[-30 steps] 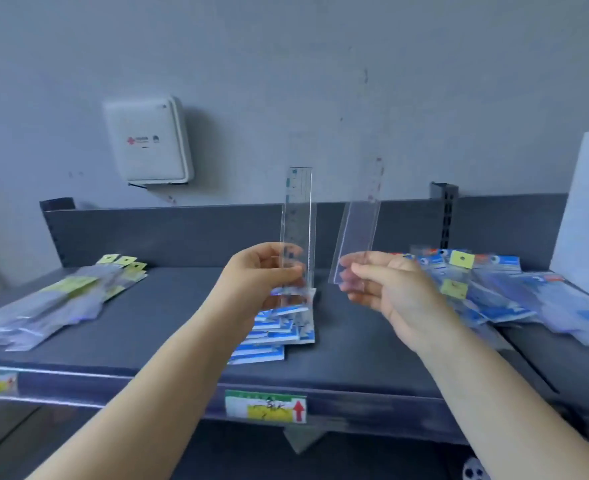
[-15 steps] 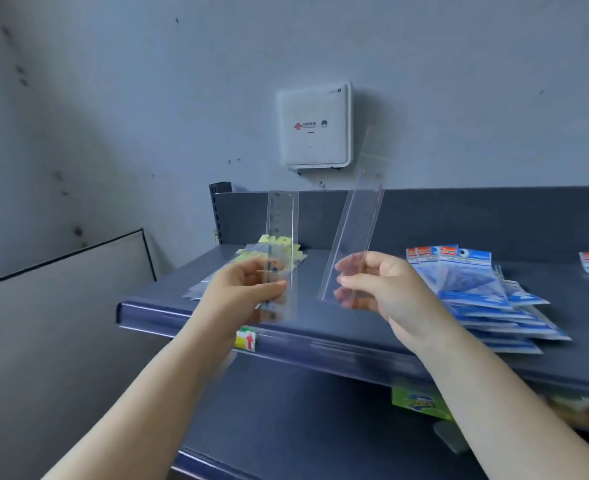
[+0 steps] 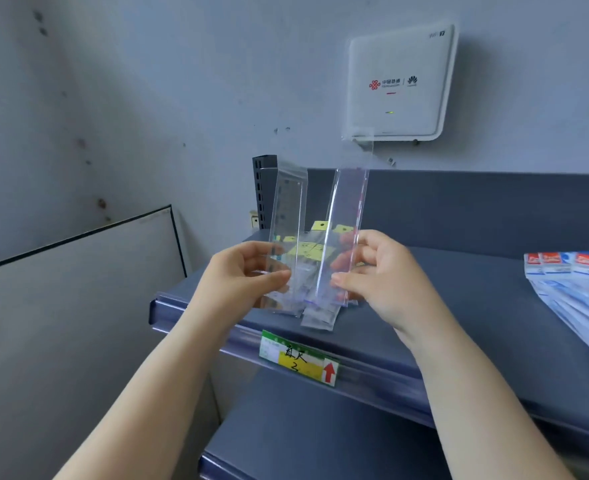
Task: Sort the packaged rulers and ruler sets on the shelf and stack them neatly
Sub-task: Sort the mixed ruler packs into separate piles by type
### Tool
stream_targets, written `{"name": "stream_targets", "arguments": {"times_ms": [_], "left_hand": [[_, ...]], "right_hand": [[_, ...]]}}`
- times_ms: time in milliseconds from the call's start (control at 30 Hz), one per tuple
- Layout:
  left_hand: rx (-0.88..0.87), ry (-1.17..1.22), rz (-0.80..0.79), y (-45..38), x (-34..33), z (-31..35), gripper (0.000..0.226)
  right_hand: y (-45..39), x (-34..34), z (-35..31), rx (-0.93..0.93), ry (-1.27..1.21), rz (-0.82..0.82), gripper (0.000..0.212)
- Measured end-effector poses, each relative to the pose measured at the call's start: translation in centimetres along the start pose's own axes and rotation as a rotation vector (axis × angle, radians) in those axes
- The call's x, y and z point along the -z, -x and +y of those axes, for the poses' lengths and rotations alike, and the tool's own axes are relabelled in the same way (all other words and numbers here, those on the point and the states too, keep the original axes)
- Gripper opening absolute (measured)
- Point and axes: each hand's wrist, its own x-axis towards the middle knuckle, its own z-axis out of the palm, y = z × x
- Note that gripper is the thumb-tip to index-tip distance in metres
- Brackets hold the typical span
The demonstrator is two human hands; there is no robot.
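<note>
Head view, both hands raised in front of the dark grey shelf [image 3: 459, 296]. Your left hand [image 3: 241, 275] pinches the lower part of a clear packaged ruler [image 3: 286, 216] between thumb and curled fingers; the ruler stands nearly upright, its printed scale faintly visible through the sleeve. Your right hand [image 3: 379, 275] grips the lower end of a second clear sleeve [image 3: 346, 220], thumb in front and fingers behind; this one leans slightly to the right, its top flap reaching up in front of the white wall-mounted box [image 3: 400, 81]. Whether it contains a ruler cannot be told. The two packages are held side by side, close but apart.

Behind and below them, on the left end of the shelf, lies a loose pile of clear packages with yellow header cards [image 3: 317, 251], partly hidden by your hands. At the right edge of the view, well apart from the pile, a fanned stack of blue-and-white ruler sets [image 3: 573, 289] with red-topped headers rests on the same shelf. A green-and-yellow price label [image 3: 300, 358] with a red arrow is fixed to the near shelf edge. A pale board [image 3: 78, 271] leans at the left.
</note>
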Motion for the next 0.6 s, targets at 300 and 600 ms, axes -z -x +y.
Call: {"name": "stream_targets", "arguments": {"times_ms": [300,600], "left_hand": [[-0.021,0.066,-0.092,-5.9,0.8,-1.2,0.024],[-0.198,-0.467,-0.103,-11.9,2.1,-3.5,0.045]], "right_hand": [[-2.8,-1.8,0.8,-0.066,0.051,0.079,0.044],[-6.2,-3.5,-0.3,-0.141,0.069,0.272,0.07]]}}
